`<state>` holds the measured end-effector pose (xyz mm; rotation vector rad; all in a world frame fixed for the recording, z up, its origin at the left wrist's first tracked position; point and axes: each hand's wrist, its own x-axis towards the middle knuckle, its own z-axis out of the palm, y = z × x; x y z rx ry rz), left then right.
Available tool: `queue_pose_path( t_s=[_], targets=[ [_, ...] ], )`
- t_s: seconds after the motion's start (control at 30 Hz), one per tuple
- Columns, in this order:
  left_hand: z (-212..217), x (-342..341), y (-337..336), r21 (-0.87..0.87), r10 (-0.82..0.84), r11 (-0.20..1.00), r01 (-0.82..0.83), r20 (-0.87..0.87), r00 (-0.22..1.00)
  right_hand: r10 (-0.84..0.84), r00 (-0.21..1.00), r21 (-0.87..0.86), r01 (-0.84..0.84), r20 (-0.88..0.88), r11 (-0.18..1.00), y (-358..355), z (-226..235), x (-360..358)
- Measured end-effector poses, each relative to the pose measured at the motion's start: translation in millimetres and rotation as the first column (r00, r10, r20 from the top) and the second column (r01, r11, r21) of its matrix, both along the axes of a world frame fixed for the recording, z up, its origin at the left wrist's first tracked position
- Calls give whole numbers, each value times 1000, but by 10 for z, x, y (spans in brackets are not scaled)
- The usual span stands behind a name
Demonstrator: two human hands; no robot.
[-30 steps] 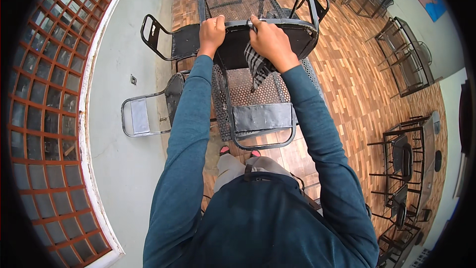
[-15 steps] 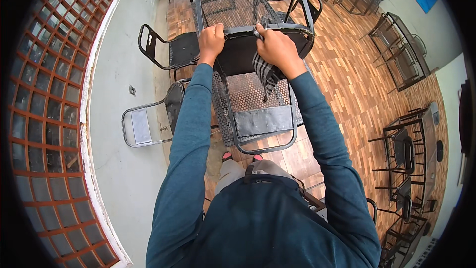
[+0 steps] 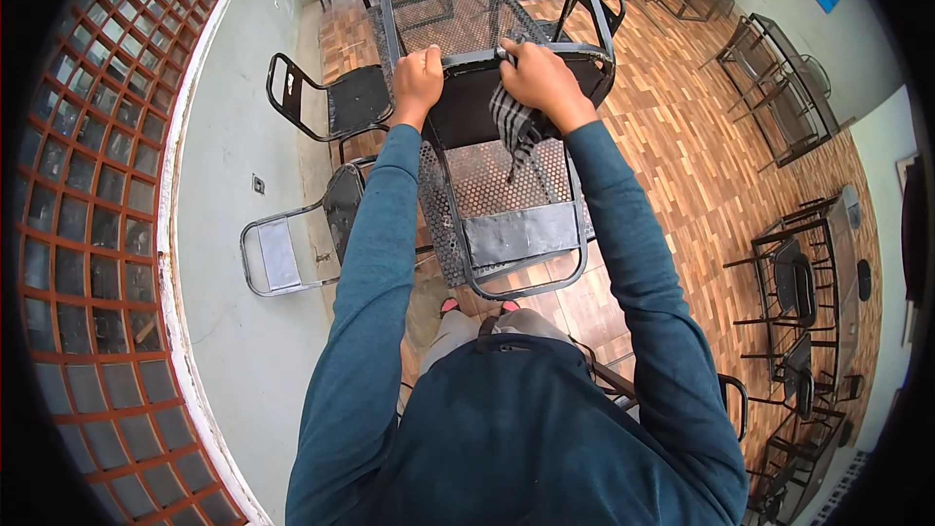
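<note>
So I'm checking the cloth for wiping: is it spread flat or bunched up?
Bunched. The checked cloth is gathered under the right hand on the chair frame, its end hanging loose.

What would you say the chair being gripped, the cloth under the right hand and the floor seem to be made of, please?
The chair looks like dark painted metal: thin tubular frame, perforated mesh seat and back. The cloth looks like a woven fabric, checked grey and white, hanging limp in folds. The floor appears to be wood parquet, small brown blocks with a slight sheen, though it could be patterned tile.
</note>
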<state>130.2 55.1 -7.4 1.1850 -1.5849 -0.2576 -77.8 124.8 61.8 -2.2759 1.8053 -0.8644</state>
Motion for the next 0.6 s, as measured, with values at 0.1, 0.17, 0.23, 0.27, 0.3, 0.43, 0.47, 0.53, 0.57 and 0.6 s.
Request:
queue_pose_path(
  t_s=[0.1, 0.17, 0.23, 0.27, 0.3, 0.43, 0.47, 0.53, 0.57, 0.6],
  targets=[
    [-1, 39, 2, 51, 19, 998, -23, 64, 998, -16, 1000, -55, 16, 5, 998, 5, -29, 70],
    [4, 63, 6, 51, 21, 998, -24, 53, 998, -21, 1000, -62, 22, 17, 998, 80, -76, 97],
    [15, 97, 21, 48, 32, 998, -34, 43, 999, -35, 999, -66, 37, 18, 997, 129, -98, 135],
    [12, 54, 21, 37, 29, 999, -31, 37, 999, -40, 999, -70, 41, 17, 997, 107, -96, 124],
    [13, 27, 21, 25, 27, 999, -27, 32, 999, -48, 998, -21, 49, 47, 999, 68, -85, 113],
    [31, 2, 30, 37, -11, 999, 12, -5, 1000, -80, 993, 26, 78, 89, 997, 37, -23, 177],
    [35, 32, 44, 42, -10, 999, 10, 1, 1000, -85, 992, 40, 82, 95, 996, 64, -5, 220],
    [34, 51, 65, 51, -9, 999, 9, 8, 1000, -89, 991, 38, 86, 99, 996, 150, 19, 276],
    [28, 57, 56, 34, -7, 999, 7, 1, 1000, -86, 993, 70, 81, 75, 994, 179, 29, 302],
    [25, 67, 44, 17, -3, 1000, 3, -6, 1000, -81, 995, 101, 75, 51, 992, 188, 34, 328]
  ],
)
